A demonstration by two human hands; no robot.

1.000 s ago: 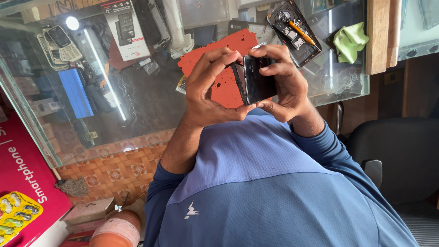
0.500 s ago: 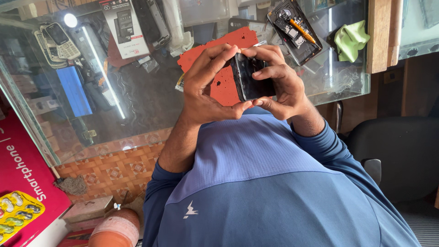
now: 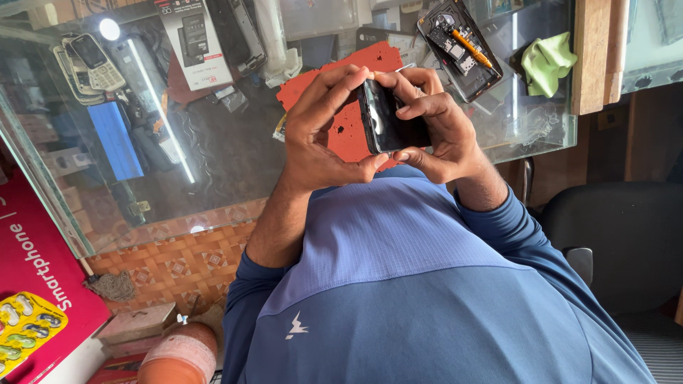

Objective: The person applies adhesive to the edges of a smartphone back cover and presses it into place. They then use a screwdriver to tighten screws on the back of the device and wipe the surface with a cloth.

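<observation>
Both hands clasp a slim black glossy smartphone [image 3: 390, 117], tilted on edge: left hand [image 3: 324, 131] curled around one side, right hand [image 3: 435, 128] gripping the other. Beyond the grip, an opened black phone [image 3: 462, 53] carries an orange-handled tool [image 3: 471, 48] on the glass counter [image 3: 213, 163].

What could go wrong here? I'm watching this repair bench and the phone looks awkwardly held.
1. The phone is pinched by fingertips only, left hand and right hand, above the edge of the glass counter; a slipped grip might drop it onto the glass or the lap.
2. An opened phone with an orange tool lies just beyond the hands; a jerk could knock its loose parts.
</observation>
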